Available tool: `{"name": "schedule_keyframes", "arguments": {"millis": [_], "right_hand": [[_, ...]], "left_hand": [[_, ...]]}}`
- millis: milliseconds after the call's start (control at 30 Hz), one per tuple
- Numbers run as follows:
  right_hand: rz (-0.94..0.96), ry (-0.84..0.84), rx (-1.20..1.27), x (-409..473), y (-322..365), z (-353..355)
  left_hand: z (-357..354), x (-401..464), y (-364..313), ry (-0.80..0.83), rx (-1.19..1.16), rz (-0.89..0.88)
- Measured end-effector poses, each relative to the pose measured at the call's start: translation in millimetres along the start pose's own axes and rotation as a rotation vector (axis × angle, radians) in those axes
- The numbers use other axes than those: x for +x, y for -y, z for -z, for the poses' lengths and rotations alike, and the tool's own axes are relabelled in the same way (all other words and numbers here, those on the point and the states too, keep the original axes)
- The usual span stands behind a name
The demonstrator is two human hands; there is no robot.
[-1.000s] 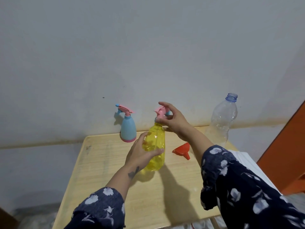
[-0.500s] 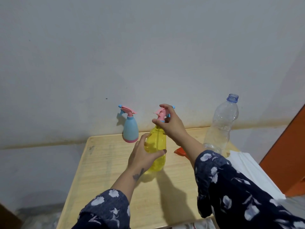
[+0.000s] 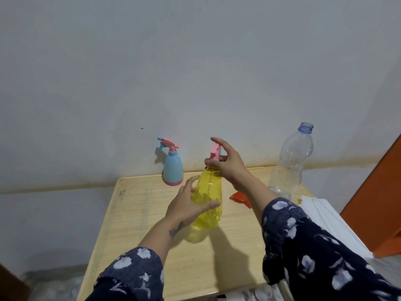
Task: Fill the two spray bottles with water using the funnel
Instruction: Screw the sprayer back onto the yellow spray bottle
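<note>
A yellow see-through spray bottle (image 3: 208, 192) stands upright in the middle of the wooden table (image 3: 141, 213). My left hand (image 3: 186, 205) grips its body from the left. My right hand (image 3: 227, 164) curls round its pink spray head (image 3: 214, 152) at the neck. A light blue spray bottle (image 3: 172, 170) with a pink trigger stands at the table's back edge, by the wall. The red funnel (image 3: 240, 197) lies on its side to the right, partly hidden by my right forearm. A clear plastic water bottle (image 3: 290, 166), uncapped, stands at the back right.
A grey wall rises directly behind the table. White paper or cloth (image 3: 321, 218) lies off the table's right edge. An orange surface (image 3: 382, 203) stands at the far right. Bare wood shows at the table's left and front.
My right hand has turned on the pink spray head, which now faces a different way. My left hand keeps its grip on the yellow bottle.
</note>
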State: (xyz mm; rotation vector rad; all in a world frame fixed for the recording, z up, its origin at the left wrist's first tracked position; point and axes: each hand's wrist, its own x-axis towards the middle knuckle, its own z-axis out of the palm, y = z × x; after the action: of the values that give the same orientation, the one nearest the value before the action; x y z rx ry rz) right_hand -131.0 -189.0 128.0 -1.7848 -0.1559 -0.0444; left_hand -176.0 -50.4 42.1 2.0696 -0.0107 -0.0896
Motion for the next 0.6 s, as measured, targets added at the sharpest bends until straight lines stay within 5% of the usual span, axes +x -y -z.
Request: {"name": "schedule_keyframes", "arguments": {"millis": [67,267,367,500,600], "right_hand": [[-0.031,0.134,0.074,-4.4,2.7,1.8],[0.061,0.026,-0.044,-19.5,-9.5,-16.3],[0.128,-0.001,-0.209,-30.9,-16.5,-21.5],[0.039,-0.025,-0.176,-44.8,-35.2,-18.1],[0.006,-0.059,-0.078,-67.5,-55.8,-7.7]], "left_hand": [[3.4,-2.2,1.4,0.146,-0.210,0.016],[-17.7,-22.3,-7.2,-0.176,0.150,0.096],[-26.0,-37.3,-12.5,-0.193,0.169,0.117],[-39.6,-60.2,-10.8,-0.098,0.255,0.073],[-46.1,-77.4,1.2,0.117,0.390,-0.002]]}}
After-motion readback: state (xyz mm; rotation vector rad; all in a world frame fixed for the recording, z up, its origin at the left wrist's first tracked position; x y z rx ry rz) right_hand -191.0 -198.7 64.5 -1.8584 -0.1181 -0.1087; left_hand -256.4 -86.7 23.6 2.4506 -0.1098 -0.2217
